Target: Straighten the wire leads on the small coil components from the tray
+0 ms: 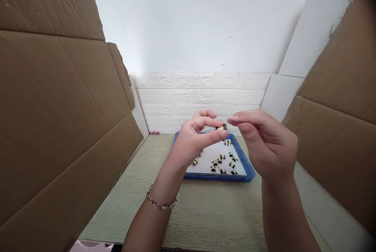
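Coil: black-and-yellow, in your left hand, seen against the far edge of the blue tray.
Left grip: pinched on the coil, thumb and forefinger.
Right grip: your right hand narrow, just beside it; whether it holds anything cannot be told.
Tray: similar coils scattered inside, on your tabletop.

1 head-worn camera looks forward and down over the tabletop.
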### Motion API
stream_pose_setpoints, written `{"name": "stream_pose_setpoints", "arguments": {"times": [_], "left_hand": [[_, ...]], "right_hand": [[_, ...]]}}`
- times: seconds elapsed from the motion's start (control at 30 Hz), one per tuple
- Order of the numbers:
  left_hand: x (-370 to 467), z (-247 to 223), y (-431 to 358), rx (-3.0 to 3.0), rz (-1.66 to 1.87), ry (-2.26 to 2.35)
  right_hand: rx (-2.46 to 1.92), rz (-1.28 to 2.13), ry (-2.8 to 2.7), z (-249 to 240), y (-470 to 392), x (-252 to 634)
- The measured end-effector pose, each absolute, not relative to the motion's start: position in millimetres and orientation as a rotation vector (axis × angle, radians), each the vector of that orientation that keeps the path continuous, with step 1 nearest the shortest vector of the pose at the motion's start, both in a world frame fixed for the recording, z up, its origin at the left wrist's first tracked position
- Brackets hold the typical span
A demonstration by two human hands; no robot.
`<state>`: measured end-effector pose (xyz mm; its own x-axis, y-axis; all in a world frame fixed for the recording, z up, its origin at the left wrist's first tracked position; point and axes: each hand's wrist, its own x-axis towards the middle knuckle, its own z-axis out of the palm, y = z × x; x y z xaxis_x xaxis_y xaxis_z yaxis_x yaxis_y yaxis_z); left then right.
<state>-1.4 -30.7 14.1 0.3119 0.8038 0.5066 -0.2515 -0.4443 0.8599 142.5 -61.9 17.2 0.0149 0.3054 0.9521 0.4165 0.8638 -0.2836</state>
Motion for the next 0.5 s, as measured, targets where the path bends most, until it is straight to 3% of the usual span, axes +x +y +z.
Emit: {"name": "stream_pose_setpoints", "arguments": {"times": [0.2,0.5], "left_hand": [[2.0,12.6,-28.0,1.950,1.467,0.773],[6.8,9.6,-25.3,2.188,1.499,0.885]], "right_hand": [[-0.812,-0.265,-1.663,18.9,-57.7,150.6],[-0.928,-0.261,-1.726,16.3,-52.4,151.3]]}}
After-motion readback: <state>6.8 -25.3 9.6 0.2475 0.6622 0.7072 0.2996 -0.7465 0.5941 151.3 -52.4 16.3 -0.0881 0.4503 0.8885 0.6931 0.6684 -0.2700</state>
